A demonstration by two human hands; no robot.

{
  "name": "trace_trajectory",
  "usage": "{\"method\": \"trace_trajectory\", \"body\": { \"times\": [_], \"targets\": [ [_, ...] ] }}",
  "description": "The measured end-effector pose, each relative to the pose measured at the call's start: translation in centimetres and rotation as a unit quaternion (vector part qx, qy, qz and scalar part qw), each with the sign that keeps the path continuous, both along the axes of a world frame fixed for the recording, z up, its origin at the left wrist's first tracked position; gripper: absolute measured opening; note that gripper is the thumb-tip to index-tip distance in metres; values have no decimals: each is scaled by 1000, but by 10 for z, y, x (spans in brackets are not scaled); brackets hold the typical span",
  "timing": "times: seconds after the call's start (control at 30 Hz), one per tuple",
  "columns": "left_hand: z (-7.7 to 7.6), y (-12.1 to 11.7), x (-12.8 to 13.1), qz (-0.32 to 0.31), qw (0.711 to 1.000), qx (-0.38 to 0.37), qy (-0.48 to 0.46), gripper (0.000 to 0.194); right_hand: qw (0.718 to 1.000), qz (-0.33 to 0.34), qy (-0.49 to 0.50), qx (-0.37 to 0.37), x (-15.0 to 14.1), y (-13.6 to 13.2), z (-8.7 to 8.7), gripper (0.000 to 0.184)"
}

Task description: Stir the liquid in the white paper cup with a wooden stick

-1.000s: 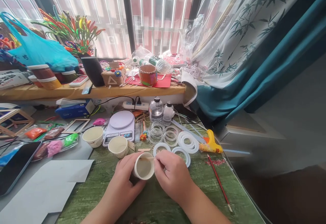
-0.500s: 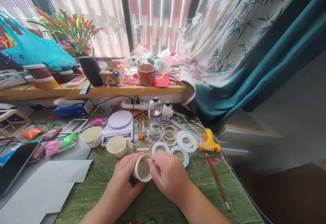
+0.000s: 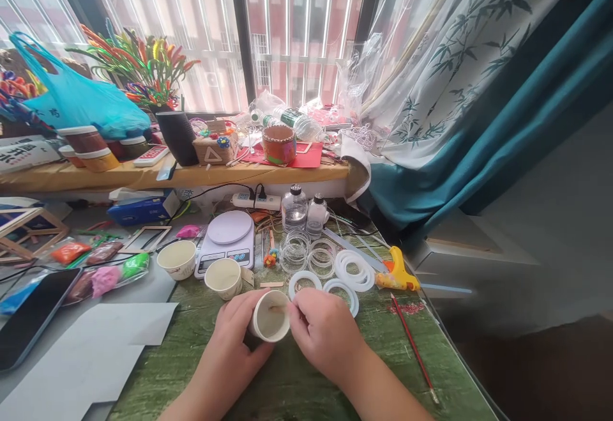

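My left hand point(image 3: 237, 328) is wrapped round a white paper cup point(image 3: 258, 326), which tilts toward me. A clear-looking liquid seems to lie inside, though its level is hard to make out. My right hand point(image 3: 323, 325) is closed in a pinch at the cup's right rim, on a thin wooden stick point(image 3: 276, 308) whose tip reaches into the cup. Two more paper cups, a near one point(image 3: 223, 279) and a farther one point(image 3: 177, 260), stand beyond my left hand. White silicone ring molds point(image 3: 354, 271) lie just past my right hand.
A kitchen scale point(image 3: 228, 242), two clear bottles point(image 3: 294, 209), stacked clear rings point(image 3: 294, 252) and a yellow glue gun point(image 3: 398, 270) stand behind. A red pencil point(image 3: 414, 351) lies right; a phone point(image 3: 33, 319) and white paper point(image 3: 90, 357) lie left.
The view has shifted slightly, so everything sits a little lower and farther right. Within the cup, the stick has moved a little. Both hands keep their holds.
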State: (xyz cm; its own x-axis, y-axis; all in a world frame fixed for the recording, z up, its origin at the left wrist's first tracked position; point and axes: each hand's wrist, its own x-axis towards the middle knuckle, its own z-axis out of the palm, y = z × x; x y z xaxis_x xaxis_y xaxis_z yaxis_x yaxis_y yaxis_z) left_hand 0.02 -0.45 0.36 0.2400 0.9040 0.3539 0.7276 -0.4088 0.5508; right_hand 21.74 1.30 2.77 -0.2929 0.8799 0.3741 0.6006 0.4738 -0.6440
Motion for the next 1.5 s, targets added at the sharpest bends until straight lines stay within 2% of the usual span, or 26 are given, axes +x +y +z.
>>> {"method": "trace_trajectory", "body": {
  "times": [0.07, 0.13, 0.2, 0.27, 0.33, 0.5, 0.57, 0.67, 0.77, 0.87, 0.93, 1.03, 1.2, 1.33, 1.4, 1.43, 1.5],
  "targets": [
    [0, 0, 0, 5, 1000, 8, -8, 60, 994, 6, 52, -99, -3, -2, 3, 32],
    [-1, 0, 0, 7, 1000, 16, -13, 59, 972, 1, 133, -192, -6, -2, 6, 29],
    [-3, 1, -1, 7, 1000, 23, -16, 59, 951, -12, 209, -226, -6, -2, 8, 28],
    [-5, 2, -2, 5, 1000, 26, -17, 60, 945, -27, 252, -208, -4, -1, 8, 30],
    [-7, 2, -3, 1, 999, 26, -18, 61, 953, -35, 252, -167, -1, 1, 6, 30],
    [-5, 3, -3, -7, 1000, 22, -20, 60, 993, -22, 118, -14, 5, 3, 1, 28],
    [-3, 4, -2, -8, 999, 26, -22, 60, 998, -7, 68, -5, 4, 3, 1, 30],
    [-2, 3, -1, -9, 1000, 19, -23, 60, 990, 3, 85, -111, 0, 2, 3, 30],
    [-4, 2, -3, -5, 1000, 0, -23, 61, 952, 1, 186, -244, -4, 2, 4, 26],
    [-7, 1, -5, -2, 1000, -14, -18, 59, 911, -21, 275, -307, -4, 3, 2, 28],
    [-9, 1, -7, -1, 1000, -21, -17, 60, 908, -35, 299, -291, -3, 5, 0, 31],
    [-12, 2, -8, 1, 999, -25, -21, 62, 921, -42, 303, -240, 0, 6, -2, 34],
    [-13, 3, -8, 4, 999, -18, -27, 66, 931, -52, 298, -203, 3, 6, -3, 34],
    [-12, 2, -7, -4, 999, -19, -28, 65, 980, -24, 178, -85, 5, 5, -2, 31],
    [-10, 2, -6, -8, 999, -8, -31, 64, 994, 3, 105, -33, 4, 4, -1, 32],
    [-9, 3, -6, -8, 999, -1, -33, 64, 996, 14, 82, -38, 2, 3, 0, 32],
    [-7, 3, -5, -5, 999, 9, -39, 62, 990, 27, 85, -107, -2, 2, 1, 31]
  ]
}}
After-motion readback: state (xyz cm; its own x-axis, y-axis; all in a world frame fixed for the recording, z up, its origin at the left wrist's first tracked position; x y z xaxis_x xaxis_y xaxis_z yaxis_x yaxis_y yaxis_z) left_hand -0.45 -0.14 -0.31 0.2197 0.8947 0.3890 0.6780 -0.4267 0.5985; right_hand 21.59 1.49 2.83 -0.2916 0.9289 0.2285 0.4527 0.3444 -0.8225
